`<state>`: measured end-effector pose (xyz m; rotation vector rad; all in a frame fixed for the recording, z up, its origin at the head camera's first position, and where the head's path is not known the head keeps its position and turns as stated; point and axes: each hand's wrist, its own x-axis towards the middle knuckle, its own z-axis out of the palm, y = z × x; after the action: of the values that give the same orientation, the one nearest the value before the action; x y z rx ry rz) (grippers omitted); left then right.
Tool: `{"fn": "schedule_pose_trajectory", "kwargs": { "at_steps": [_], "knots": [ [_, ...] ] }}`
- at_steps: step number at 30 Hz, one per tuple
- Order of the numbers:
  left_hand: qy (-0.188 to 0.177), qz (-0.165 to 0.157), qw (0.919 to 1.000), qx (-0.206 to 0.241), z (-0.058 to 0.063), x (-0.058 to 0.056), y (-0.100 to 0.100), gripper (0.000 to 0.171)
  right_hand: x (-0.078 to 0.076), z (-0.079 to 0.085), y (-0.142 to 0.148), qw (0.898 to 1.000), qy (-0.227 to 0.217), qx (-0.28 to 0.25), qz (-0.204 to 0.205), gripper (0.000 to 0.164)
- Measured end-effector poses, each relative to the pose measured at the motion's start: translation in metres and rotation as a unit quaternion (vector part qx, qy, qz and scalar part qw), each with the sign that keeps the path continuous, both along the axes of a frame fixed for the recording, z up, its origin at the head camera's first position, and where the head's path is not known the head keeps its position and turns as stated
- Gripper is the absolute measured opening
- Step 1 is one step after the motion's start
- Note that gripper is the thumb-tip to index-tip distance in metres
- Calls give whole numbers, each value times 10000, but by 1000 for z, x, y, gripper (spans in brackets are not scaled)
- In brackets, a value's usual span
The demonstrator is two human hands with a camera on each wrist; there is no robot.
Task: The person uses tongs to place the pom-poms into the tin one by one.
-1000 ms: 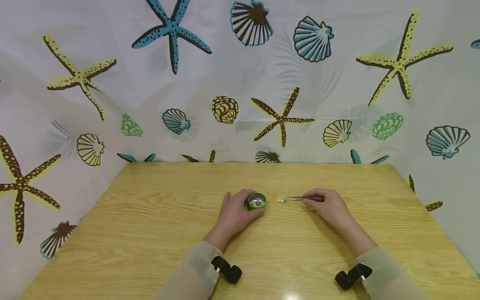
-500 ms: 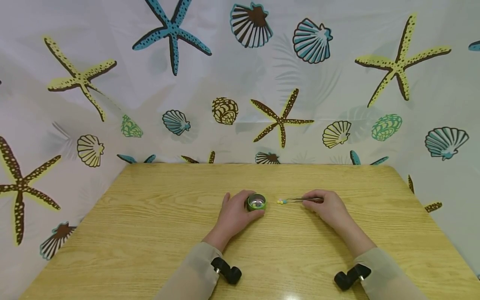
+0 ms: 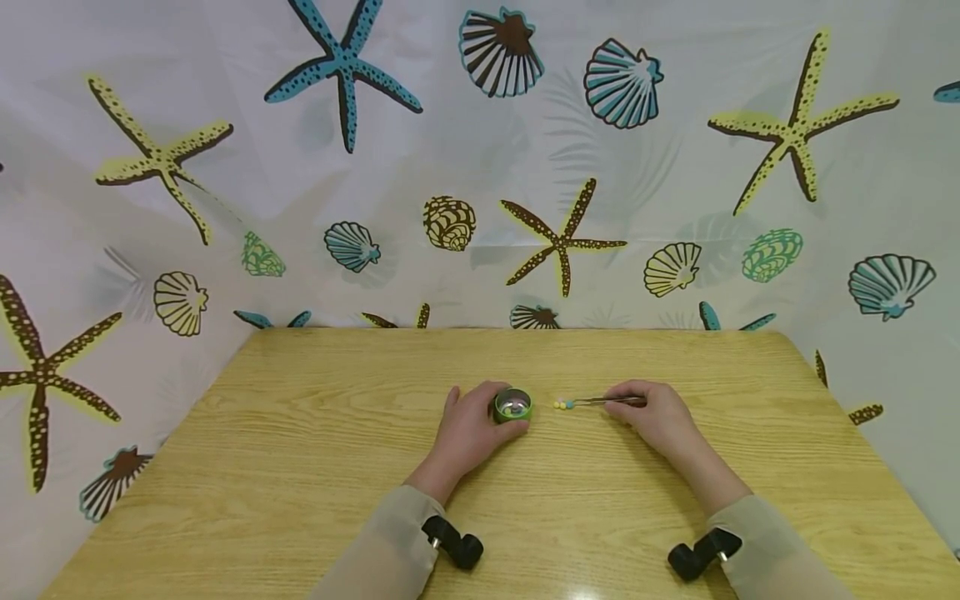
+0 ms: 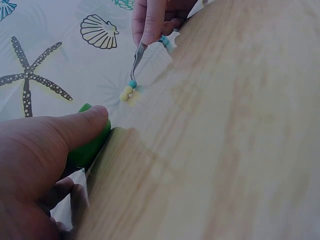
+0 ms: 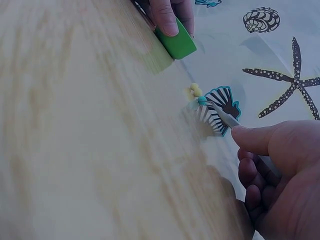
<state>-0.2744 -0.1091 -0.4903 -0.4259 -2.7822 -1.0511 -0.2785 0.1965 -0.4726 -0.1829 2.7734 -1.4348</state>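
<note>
Arms, two: left forearm and right forearm, both in beige sleeves, slanting inward as they reach forward. Wrists, two: left wrist and right wrist, each bare past the cuff. Left hand, one: back upward, thumb forward, fingers curved in a grip, one finger standing off from the rest. Right hand, one: thumb and forefinger pinched, aimed toward its fellow; other fingers folded palmward. Between the hands, I see a gap.

The beads sit between the cup at left and tweezers at right, cloth behind the table.
</note>
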Motion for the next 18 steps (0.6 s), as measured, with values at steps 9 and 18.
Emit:
{"fn": "schedule_pose_trajectory", "kwargs": {
  "at_steps": [9, 18],
  "knots": [
    [-21, 17, 10000, 1, -1, -1, 0, 58, 1, 0, 0, 10000, 21, 3, -28, 19],
    [17, -7, 10000, -34, 0, 0, 0, 57, 1, 1, 0, 9999, -63, -26, -109, 20]
  ]
}}
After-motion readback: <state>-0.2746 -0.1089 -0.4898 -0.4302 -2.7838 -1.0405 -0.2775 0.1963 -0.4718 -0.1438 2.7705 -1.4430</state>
